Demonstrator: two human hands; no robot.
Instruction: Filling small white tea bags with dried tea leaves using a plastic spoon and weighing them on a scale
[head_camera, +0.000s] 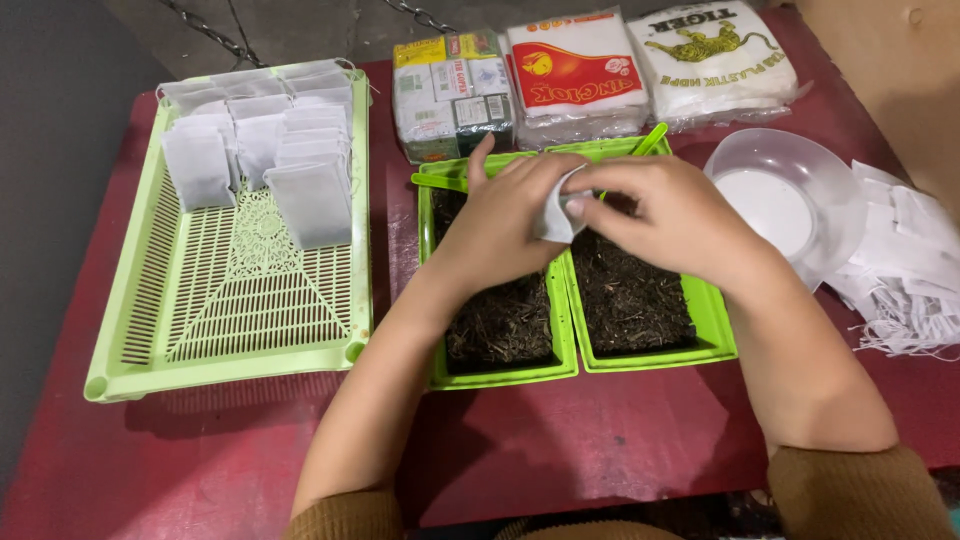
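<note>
Two bare hands met over a pair of green trays, pinching one small white paper tea bag (553, 212) between them. The left hand (505, 215) wrapped its fingers around the bag's left side, thumb raised, while the right hand (668, 215) gripped the bag's right edge with thumb and fingertips. The bag hung above the seam where the left green tray (500, 375) and the right green tray (712, 330) touched; both held dark loose tea leaves. A green scoop handle (650, 138) stuck out from the right tray's far corner. To the left sat a light green slotted basket (215, 310) with filled white tea bags (265, 145) standing in rows at its far end. A clear plastic bowl (790, 195) stood right of the trays, beside a heap of empty tea bags with strings (905, 265). Three wrapped packs (590, 75) lay along the far edge of the dark red table (600, 440).
</note>
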